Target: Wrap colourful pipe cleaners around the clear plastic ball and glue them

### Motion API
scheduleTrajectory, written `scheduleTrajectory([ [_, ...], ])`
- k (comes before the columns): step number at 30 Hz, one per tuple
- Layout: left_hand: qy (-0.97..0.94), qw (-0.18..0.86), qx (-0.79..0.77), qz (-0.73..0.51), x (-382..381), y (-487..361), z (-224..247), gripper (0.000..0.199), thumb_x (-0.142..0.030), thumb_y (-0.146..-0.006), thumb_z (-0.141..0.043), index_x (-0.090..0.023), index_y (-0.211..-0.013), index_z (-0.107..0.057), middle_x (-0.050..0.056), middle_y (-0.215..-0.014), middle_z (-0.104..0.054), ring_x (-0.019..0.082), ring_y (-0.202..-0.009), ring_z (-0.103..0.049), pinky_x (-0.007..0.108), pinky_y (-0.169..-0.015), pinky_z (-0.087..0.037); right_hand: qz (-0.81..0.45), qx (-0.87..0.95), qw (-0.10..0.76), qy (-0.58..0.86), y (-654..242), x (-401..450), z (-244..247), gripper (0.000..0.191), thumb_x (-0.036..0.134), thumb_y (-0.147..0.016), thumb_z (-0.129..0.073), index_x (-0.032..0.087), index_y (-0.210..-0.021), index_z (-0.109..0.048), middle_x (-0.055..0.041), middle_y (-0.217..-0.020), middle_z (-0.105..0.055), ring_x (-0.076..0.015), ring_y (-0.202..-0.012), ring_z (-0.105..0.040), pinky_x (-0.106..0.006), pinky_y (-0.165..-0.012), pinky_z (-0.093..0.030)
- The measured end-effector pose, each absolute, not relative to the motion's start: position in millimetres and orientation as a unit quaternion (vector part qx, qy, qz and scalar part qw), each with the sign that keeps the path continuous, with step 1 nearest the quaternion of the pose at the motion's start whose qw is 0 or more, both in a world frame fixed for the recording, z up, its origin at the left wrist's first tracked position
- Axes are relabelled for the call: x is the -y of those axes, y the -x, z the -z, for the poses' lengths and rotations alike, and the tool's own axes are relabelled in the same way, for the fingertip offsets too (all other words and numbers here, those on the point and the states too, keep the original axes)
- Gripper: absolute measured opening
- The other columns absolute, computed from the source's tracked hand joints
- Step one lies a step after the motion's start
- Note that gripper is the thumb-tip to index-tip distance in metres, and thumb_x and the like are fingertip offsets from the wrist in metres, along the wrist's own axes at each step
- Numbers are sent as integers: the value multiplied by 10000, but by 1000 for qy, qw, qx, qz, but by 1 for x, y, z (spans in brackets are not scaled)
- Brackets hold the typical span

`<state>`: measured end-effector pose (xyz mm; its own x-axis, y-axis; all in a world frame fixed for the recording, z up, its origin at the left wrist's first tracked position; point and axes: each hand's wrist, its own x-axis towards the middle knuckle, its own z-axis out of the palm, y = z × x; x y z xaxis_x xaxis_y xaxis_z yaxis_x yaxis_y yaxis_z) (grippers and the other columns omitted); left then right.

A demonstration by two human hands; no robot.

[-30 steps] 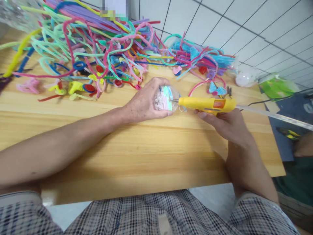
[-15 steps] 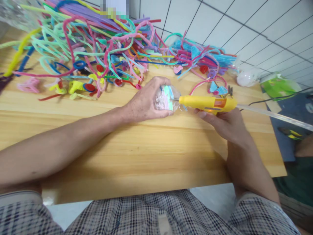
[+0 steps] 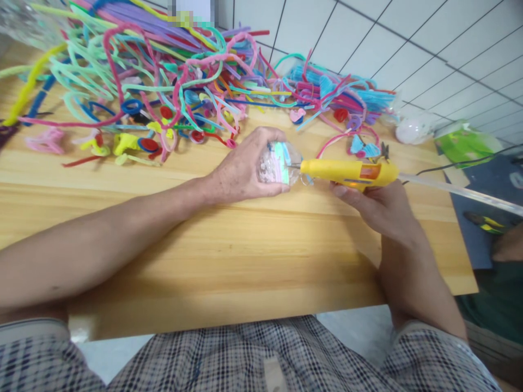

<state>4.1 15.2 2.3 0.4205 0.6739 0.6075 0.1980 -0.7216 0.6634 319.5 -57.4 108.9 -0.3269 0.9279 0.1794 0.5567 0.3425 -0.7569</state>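
Note:
My left hand (image 3: 241, 169) is wrapped round a clear plastic ball (image 3: 267, 166) above the middle of the wooden table. Strips in pale green, blue and pink (image 3: 281, 162) show inside the ball, on the side facing right. In my right hand (image 3: 379, 204) is a yellow hot glue gun (image 3: 347, 170), held level with its thin metal nozzle pointing left at the strips. Whether the tip touches them I cannot tell. A long clear glue stick (image 3: 461, 191) sticks out of the gun's back end.
A tangle of colourful pipe cleaners (image 3: 163, 71) covers the back of the table (image 3: 229, 256). Small shaped pipe-cleaner pieces (image 3: 126, 144) lie before it. At the back right are a clear ball (image 3: 408, 130), a green packet (image 3: 466, 144) and a dark cable (image 3: 461, 162). Another person's knee shows at far right.
The glue gun and my right hand have shifted very slightly to the right. My left hand and the ball stay nearly in place.

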Motion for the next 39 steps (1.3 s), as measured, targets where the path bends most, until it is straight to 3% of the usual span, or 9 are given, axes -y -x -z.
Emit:
scheduleTrajectory([
  [12,-802,247,-262,-477,-16,-5,0,898,-603,-861,-1021,-335,-1573,-544,135,-1591,-700,398,-1499,-701,637,-1284,-610,-285,761,318,488,-319,58,-105,198,541,-1019,-862,355,-959,-827,1,-833,-727,-220,-722,-632,-366,-657,-551],
  [20,-811,239,-255,-470,-18,-3,-1,918,-605,-849,-1016,-323,-1573,-528,138,-1566,-696,390,-1477,-704,616,-1265,-610,-286,766,309,486,-317,58,-108,105,394,-995,-865,336,-924,-814,14,-828,-716,-198,-727,-629,-326,-642,-538],
  [31,-798,261,-280,-466,-16,-8,-1,924,-670,-816,-1025,-368,-1547,-546,131,-1559,-710,416,-1509,-680,677,-1300,-580,-278,769,317,481,-314,58,-110,144,438,-1000,-866,320,-939,-811,7,-835,-734,-196,-726,-640,-322,-633,-575],
  [39,-808,250,-251,-470,-17,-4,-2,919,-675,-862,-989,-305,-1570,-535,145,-1564,-684,405,-1473,-698,646,-1267,-594,-279,757,317,499,-316,58,-107,256,534,-989,-869,295,-921,-810,9,-803,-713,-188,-709,-618,-319,-622,-557],
])
